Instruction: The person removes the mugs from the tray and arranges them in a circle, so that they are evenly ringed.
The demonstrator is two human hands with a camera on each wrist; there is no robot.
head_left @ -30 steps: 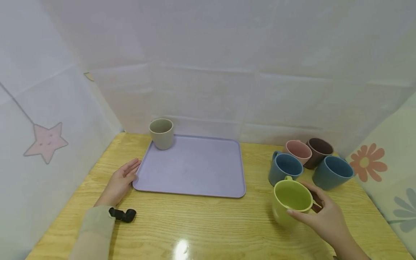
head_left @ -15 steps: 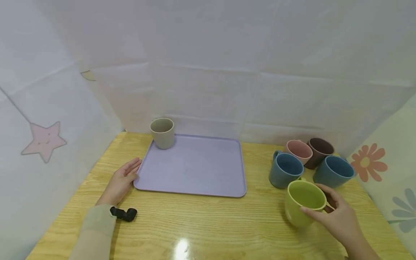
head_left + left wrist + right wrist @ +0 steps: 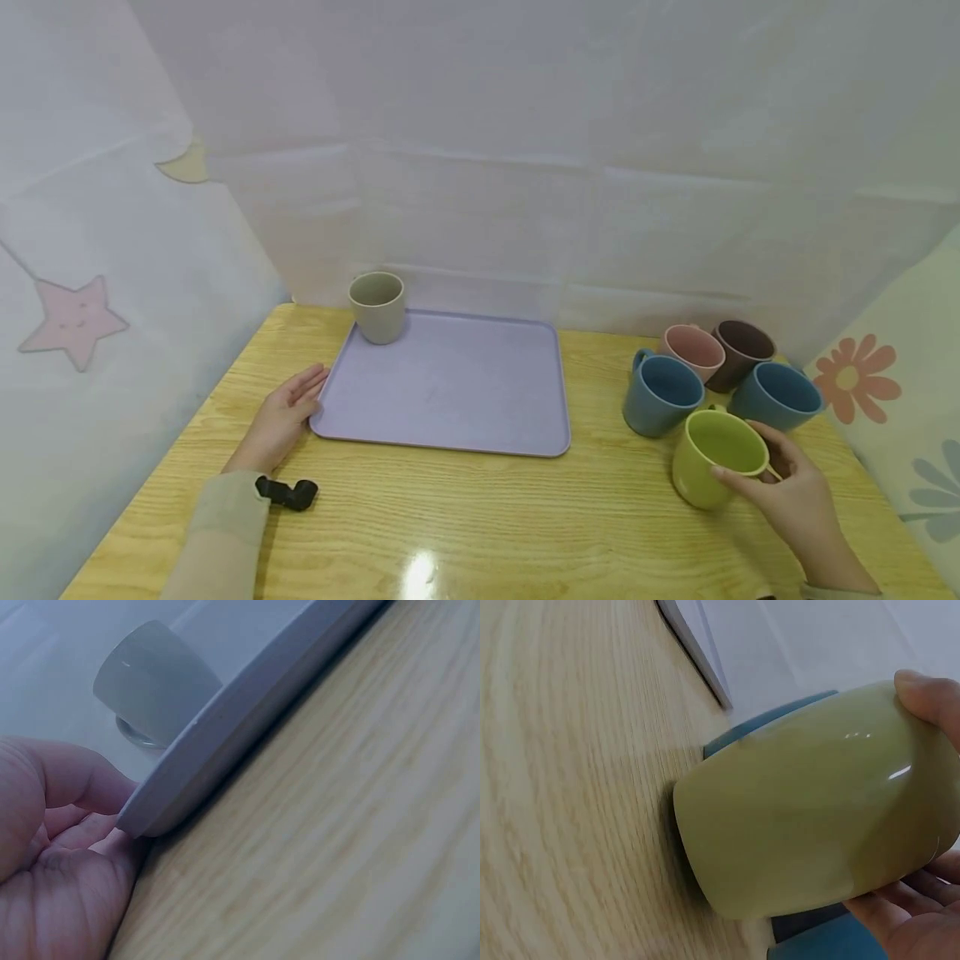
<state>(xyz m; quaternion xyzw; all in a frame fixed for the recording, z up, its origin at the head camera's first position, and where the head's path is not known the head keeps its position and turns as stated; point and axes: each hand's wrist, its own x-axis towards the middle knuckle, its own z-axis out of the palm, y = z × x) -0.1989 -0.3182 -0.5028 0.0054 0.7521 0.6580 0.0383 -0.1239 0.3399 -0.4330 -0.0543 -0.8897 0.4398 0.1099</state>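
My right hand [image 3: 798, 492] holds a yellow-green mug [image 3: 701, 479] by its rim and side, thumb at the near side and fingers at the far right. In the right wrist view the mug's base [image 3: 697, 859] is at the wooden table, with a dark shadow beside it; whether it touches cannot be told. Just behind it stand two blue mugs [image 3: 651, 407], a pink mug [image 3: 696, 350] and a dark brown mug [image 3: 738, 367]. My left hand [image 3: 277, 421] rests by the left edge of a lilac tray [image 3: 457, 392], fingers extended, thumb touching its near corner.
A grey-beige mug [image 3: 381, 321] stands on the tray's back left corner. White cloth [image 3: 480, 208] hangs behind the table and at both sides. The wooden table [image 3: 465, 517] extends in front of the tray.
My right hand has carried the yellow-green mug to the right and slightly back, closer to the right-hand blue mug. The left hand has stayed at the tray.
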